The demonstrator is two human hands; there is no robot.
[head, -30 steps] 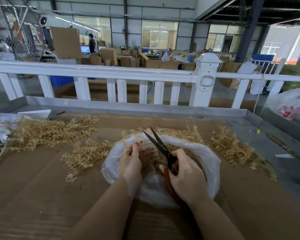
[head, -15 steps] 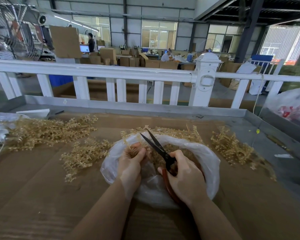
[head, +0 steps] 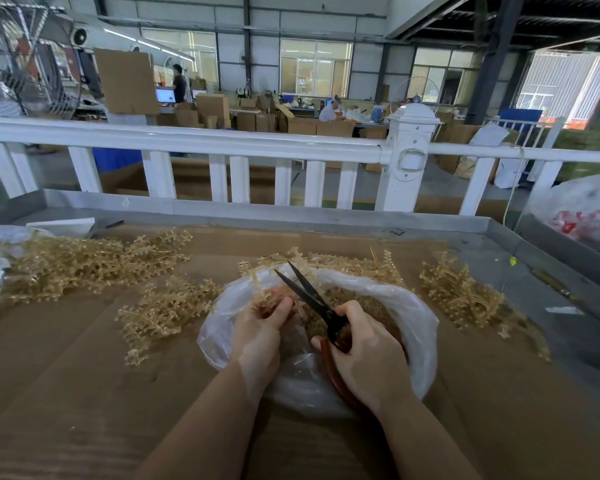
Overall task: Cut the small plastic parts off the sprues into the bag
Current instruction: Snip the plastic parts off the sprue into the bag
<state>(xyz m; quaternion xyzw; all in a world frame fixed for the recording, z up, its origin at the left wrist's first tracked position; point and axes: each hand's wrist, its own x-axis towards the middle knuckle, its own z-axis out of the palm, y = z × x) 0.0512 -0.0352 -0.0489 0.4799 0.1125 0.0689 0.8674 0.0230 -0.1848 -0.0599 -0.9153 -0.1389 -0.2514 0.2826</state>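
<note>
— Count?
— One clear, crinkled plastic bag [head: 417, 308]; four spiky tan sprue heaps [head: 84, 263].
— Hands?
— My left hand [head: 260, 332] pinches one sprue [head: 261, 289] over the bag; my right hand [head: 368, 355] grips red-handled black scissors [head: 309, 294], blades apart.

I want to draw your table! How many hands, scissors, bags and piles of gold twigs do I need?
Hands: 2, left hand and right hand
Scissors: 1
Clear bag: 1
Sprue piles: 4
Total: 8
</note>
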